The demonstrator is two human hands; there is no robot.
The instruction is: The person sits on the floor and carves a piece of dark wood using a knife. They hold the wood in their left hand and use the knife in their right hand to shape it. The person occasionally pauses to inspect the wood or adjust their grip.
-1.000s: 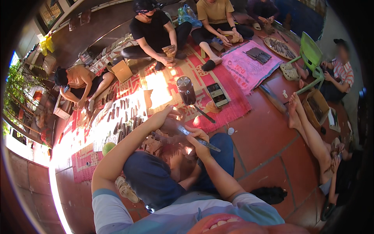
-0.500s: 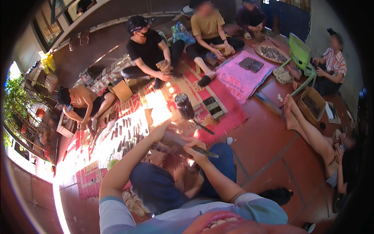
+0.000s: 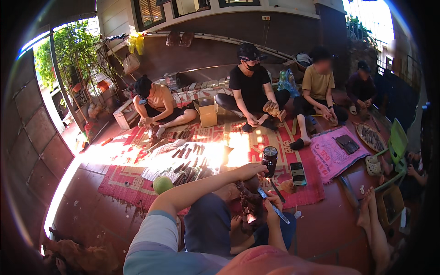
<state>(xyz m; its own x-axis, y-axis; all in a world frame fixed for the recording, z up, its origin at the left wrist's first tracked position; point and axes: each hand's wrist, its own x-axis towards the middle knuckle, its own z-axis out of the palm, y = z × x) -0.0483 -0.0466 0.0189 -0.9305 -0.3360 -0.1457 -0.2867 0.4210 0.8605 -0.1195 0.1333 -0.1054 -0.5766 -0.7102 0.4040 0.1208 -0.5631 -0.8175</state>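
A dark brown, lumpy carved piece (image 3: 250,201), which looks like wood, stands between my raised knees. My left hand (image 3: 251,171) reaches across from the left and grips its top end; the fingertips are partly hidden. In my right hand (image 3: 273,200) is a long thin tool (image 3: 280,213) with a pale blue, mottled surface. It lies slantwise, its upper end against the right side of the carved piece. Whether that end is a blade or a file I cannot tell. A dark cylindrical jar (image 3: 269,161) and a phone (image 3: 298,173) lie beyond my hands on the red patterned mat (image 3: 123,183).
Several dark sticks (image 3: 190,158) lie on a pale cloth left of centre, near a green ball (image 3: 162,184). Co-workers sit along the far side, one holding a brown carving (image 3: 273,110). A pink sack (image 3: 337,156), green chair (image 3: 398,142) and another person's legs (image 3: 373,224) are right.
The view has swung up and tilted level. The carved piece, nearly lying before, now stands more upright between my knees. Both hands still hold on.
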